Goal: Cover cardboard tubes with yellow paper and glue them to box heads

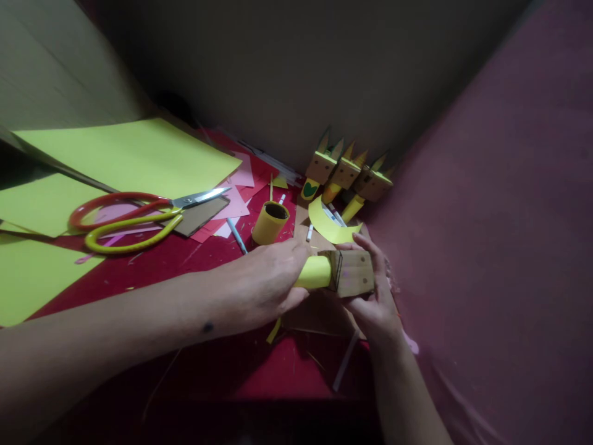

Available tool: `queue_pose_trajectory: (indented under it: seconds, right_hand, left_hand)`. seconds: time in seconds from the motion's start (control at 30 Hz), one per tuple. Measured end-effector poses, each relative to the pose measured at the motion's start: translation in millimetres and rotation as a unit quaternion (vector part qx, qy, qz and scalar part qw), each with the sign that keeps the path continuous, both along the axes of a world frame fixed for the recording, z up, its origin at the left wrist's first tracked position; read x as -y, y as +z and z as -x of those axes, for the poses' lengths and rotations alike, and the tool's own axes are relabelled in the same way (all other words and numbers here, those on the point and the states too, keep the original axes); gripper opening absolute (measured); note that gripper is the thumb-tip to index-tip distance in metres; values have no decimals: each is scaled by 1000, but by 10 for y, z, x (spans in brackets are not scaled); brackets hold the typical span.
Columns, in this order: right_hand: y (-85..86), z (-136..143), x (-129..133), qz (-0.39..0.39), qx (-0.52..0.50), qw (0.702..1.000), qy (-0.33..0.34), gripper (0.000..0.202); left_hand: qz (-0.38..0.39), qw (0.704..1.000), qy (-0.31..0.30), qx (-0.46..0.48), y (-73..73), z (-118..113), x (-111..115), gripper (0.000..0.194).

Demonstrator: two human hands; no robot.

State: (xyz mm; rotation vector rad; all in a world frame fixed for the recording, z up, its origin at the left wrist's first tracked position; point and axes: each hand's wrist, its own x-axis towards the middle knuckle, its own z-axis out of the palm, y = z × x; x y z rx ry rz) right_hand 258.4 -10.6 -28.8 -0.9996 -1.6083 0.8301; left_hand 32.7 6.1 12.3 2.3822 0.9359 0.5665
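Note:
Between my hands lies a cardboard figure on its side. Its boxy cardboard head (356,273) has small dark dots, and a yellow paper tube (315,272) sticks out to the left as its body. My left hand (282,272) is wrapped round the tube's left end. On the other side, my right hand (377,290) grips the head, thumb and fingers on opposite sides of it. Just beyond, a curved yellow paper strip (336,232) lies near my right fingertips. A yellow-covered cardboard roll (270,224) stands upright past my left hand.
Finished-looking cardboard figures with pointed paper ears (343,170) stand against the back wall. Scissors with red and yellow handles (139,219) rest at left on paper scraps. Large yellow sheets (139,154) cover the left side. A blue pen (236,236) lies on the red surface (273,371).

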Motion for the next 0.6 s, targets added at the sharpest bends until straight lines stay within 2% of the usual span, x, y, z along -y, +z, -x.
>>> queue_pose_trajectory:
  seconds: [0.13, 0.27, 0.43, 0.53, 0.6]
  right_hand:
    - [7, 0, -8, -8, -15, 1000, 10, 79]
    - [9, 8, -24, -7, -37, 999, 1, 73]
    - [-6, 49, -53, 8, -94, 995, -10, 71]
    - [22, 74, -60, 22, -139, 990, -21, 71]
    - [49, 68, -65, 19, -133, 991, -17, 63]
  left_hand:
    - [-10, 999, -18, 31, 0, 19, 16, 46]
    - [4, 998, -19, 62, 81, 45, 53, 50]
    - [76, 987, 75, 123, 268, 82, 62, 55]
    - [76, 977, 134, 150, 326, 125, 11, 56]
    - [73, 968, 161, 177, 328, 156, -37, 52]
